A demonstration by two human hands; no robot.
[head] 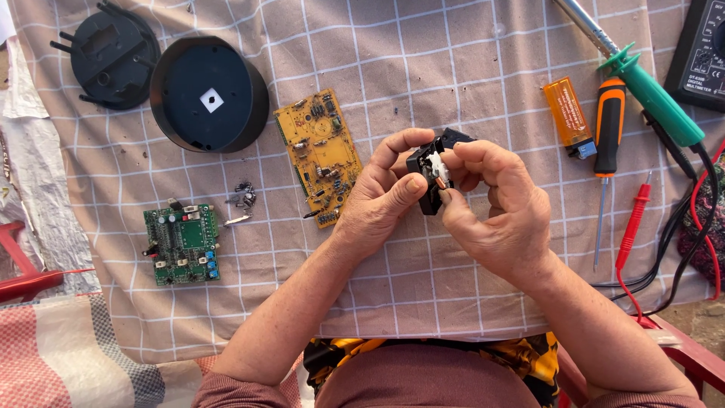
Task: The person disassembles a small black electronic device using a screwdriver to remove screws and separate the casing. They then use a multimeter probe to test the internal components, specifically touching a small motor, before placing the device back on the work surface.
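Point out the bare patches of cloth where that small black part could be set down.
Free: the checked cloth between the yellow circuit board and the orange lighter; also the strip below the green circuit board, toward the left hand. Crowded: the right side, with the orange-handled screwdriver, green soldering iron and red probe; the right hand helps hold the small black part.

Yellow circuit board, green board, lighter, screwdriver on checked cloth
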